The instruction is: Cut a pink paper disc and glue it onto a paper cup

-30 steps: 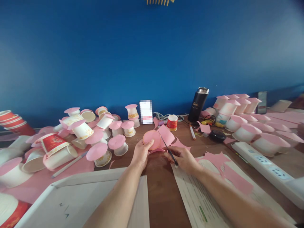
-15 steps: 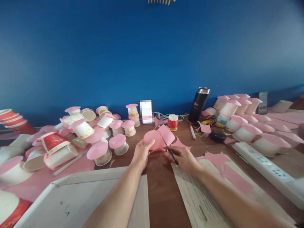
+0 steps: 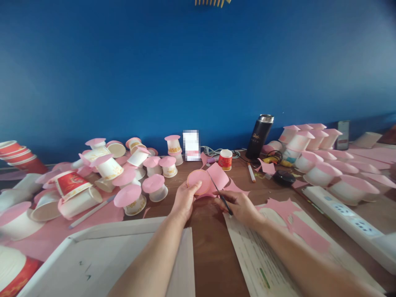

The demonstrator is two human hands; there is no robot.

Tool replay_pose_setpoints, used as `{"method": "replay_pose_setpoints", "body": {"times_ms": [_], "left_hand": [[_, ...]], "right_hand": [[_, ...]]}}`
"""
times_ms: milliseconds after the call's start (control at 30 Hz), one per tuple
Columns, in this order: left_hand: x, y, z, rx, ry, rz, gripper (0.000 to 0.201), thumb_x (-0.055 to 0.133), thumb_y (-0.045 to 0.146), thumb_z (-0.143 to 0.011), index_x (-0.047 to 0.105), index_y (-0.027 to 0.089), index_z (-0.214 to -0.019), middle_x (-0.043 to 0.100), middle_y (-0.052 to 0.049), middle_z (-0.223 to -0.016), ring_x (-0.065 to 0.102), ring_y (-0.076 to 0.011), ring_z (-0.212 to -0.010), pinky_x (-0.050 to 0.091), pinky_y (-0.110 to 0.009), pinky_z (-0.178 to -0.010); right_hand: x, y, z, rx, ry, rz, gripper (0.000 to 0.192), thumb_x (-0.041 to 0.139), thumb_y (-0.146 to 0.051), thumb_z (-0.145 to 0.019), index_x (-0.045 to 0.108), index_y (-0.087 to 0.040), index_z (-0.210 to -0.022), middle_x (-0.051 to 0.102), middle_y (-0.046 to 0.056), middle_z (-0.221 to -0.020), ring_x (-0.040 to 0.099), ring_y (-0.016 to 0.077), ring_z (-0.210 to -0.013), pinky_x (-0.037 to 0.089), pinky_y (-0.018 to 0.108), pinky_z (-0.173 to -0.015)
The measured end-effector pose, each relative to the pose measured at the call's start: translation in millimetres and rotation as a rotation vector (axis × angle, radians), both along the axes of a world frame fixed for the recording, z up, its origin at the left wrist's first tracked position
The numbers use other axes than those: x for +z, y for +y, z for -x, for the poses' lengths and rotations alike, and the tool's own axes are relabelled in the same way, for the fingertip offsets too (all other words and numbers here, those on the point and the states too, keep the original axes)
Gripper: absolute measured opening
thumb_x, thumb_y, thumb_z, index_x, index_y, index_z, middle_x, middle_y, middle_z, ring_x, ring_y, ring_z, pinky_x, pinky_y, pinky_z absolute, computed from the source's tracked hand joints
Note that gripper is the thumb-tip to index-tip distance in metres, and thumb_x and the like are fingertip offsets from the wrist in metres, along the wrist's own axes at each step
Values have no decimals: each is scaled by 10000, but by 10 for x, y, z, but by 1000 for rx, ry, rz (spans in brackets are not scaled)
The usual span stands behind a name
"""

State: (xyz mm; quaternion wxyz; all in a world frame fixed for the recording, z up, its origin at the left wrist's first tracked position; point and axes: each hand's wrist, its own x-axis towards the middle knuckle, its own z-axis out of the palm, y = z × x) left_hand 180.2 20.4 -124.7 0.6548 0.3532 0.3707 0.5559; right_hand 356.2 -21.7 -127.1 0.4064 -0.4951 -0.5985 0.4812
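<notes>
We hold a paper cup (image 3: 198, 182) tipped on its side in our left hand (image 3: 185, 201), fingers wrapped round it, its mouth covered by a pink sheet (image 3: 217, 176). Our right hand (image 3: 239, 206) is clenched round a pair of scissors (image 3: 220, 195) whose blades meet the sheet's edge just beside the cup, above the brown bench (image 3: 210, 231). To the left lie more cups (image 3: 131, 200) capped with pink discs. A black flask (image 3: 259, 136) stands behind.

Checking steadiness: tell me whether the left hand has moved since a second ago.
No. The left hand still holds the pink disc just before the red cup.
</notes>
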Motion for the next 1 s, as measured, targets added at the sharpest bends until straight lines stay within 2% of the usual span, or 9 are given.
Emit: {"method": "replay_pose_setpoints", "body": {"times_ms": [100,333,633,833,1000], "left_hand": [[15,-7,-1,21,-10,-3,304,779,297,-667,667,129,-894,716,-44,-766,641,-134,-650,479,-228,-612],[24,-7,5,34,13,49,363,779,335,-654,643,116,-909,699,-53,-722,601,-132,-555,447,-226,-502],[30,-1,4,50,23,38,388,797,350,-636,654,110,-906,690,-57,-724,600,-127,-574,432,-211,-496],[31,-14,13,29,27,21,354,772,349,-674,650,123,-918,697,-57,-738,602,-122,-570,418,-198,-490],[21,-9,24,-4,54,6,354,776,386,-672,664,129,-888,685,-37,-693,583,-126,-540,451,-233,-518]], "right_hand": [[15,-10,5,-5,-3,-2,514,697,-499,-740,699,-95,-1057,479,-24,-598,385,88,-548,298,236,-506],[4,-3,-2,17,-20,-24,454,683,-494,-756,718,-98,-975,479,-22,-587,378,89,-547,284,241,-504],[-8,28,11,-81,29,31,600,731,-540,-675,707,-92,-1075,569,9,-624,451,104,-551,367,255,-527],[2,13,-19,-26,-21,-3,529,692,-522,-737,716,-112,-1070,551,-2,-598,433,97,-531,354,243,-504],[9,-5,-28,-5,-7,1,550,650,-534,-777,691,-93,-1102,536,-3,-605,418,88,-518,359,242,-497]]}}
